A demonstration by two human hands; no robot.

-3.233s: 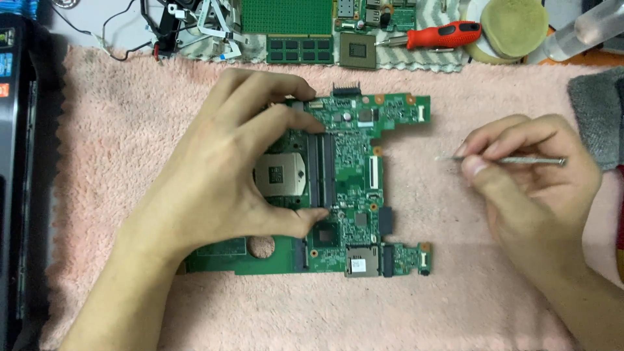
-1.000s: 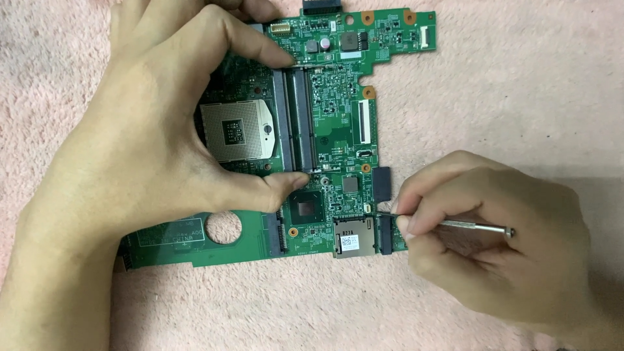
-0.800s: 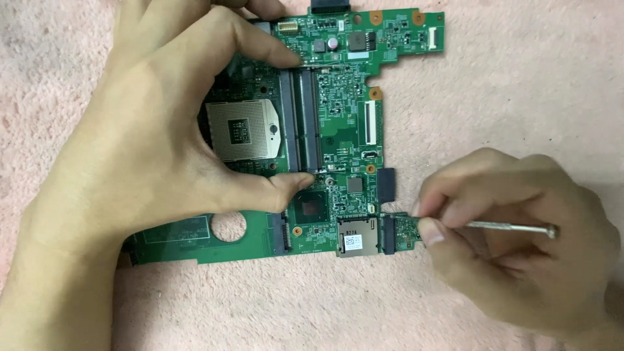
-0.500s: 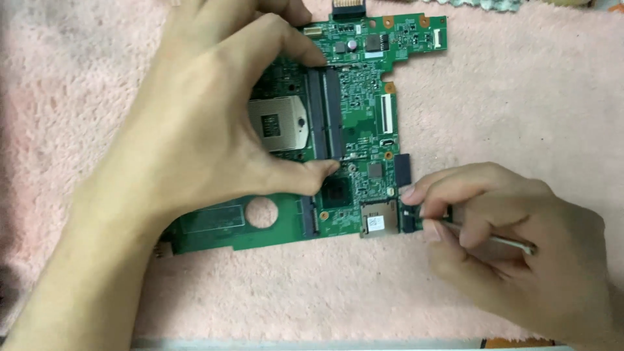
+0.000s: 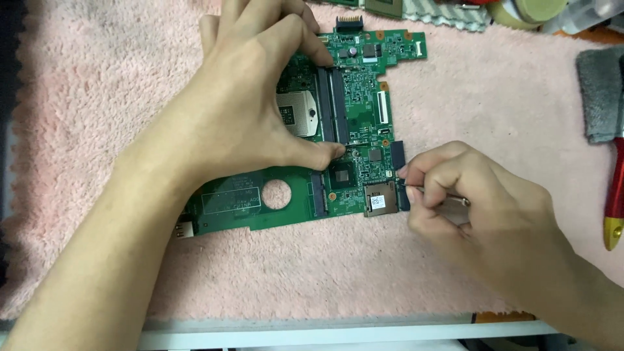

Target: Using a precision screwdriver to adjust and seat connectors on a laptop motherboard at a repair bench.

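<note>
- I see a green circuit board (image 5: 351, 140) lying flat on a pink fluffy towel (image 5: 104, 117) that covers the worktop; the board is thin and rigid, with an uneven outline and a round hole in its lower left part.
- Its surface carries many small parts: a square metal socket, two long black slots, a dark square chip and a silver card holder near the lower right edge.
- My left hand (image 5: 247, 110) lies spread over the upper left part of the board, thumb and forefinger pressing down on it; it hides much of the socket area.
- My right hand (image 5: 481, 208) is clenched around a thin metal tool (image 5: 448, 198), and its tip meets the right edge of the board beside a black connector.
- My right fingers cover most of the tool, so I cannot tell its full shape.
- At the right edge lie a grey cloth (image 5: 601, 94) and a red-handled screwdriver (image 5: 614, 201), well apart from the board.
- More green boards are cut off at the top edge.
</note>
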